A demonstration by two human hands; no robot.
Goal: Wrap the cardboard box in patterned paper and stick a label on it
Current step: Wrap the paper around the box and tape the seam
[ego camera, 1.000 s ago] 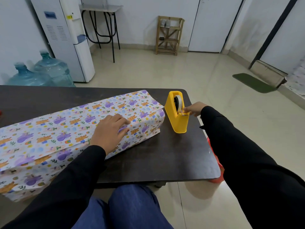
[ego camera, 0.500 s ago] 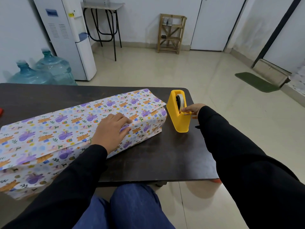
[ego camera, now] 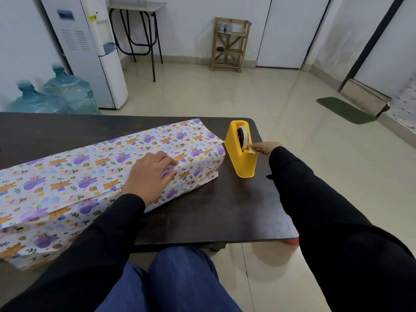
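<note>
Hands split. Left hand [ego camera: 153, 174] lies palm-down on the long cardboard box wrapped in purple-and-orange animal-print paper [ego camera: 90, 176], fingers flat, pressing the overlapped paper seam [ego camera: 67, 200] down and grasping nothing. Right hand [ego camera: 265, 147] is at the cutter lip of the yellow plastic tape dispenser [ego camera: 238, 158], thumb and finger pinched on the tape end [ego camera: 250, 150] off the white tape roll [ego camera: 244, 137]. The strip itself is too thin to make out.

Key relation: box sits directly left of the dispenser, its end just beside the dispenser's side; can't tell if they touch. Long axis runs from the dispenser leftward and toward the person, out of view. Seam follows that axis along the box top. The pinned spot is a little left of the dispenser, so the strip has to travel left from cutter to seam, over the box end. Right hand owns the dispenser. Left is nearer the seam but tied up holding it.

Judgement: step is pull and tear one strip to fix the seam. No label visible yet.

Around: dark wooden surface [ego camera: 225, 210] carries both, and the dispenser stands near its right edge. Behind the dispenser, on the floor, a wooden rack [ego camera: 230, 43]. Behind-left, a white water cooler [ego camera: 90, 52] and blue water bottles [ego camera: 67, 91]. Behind-right, a green mat [ego camera: 344, 110]. Path crosses only the box's own end. Risk: a one-handed pull may drag or tip the dispenser.
</note>
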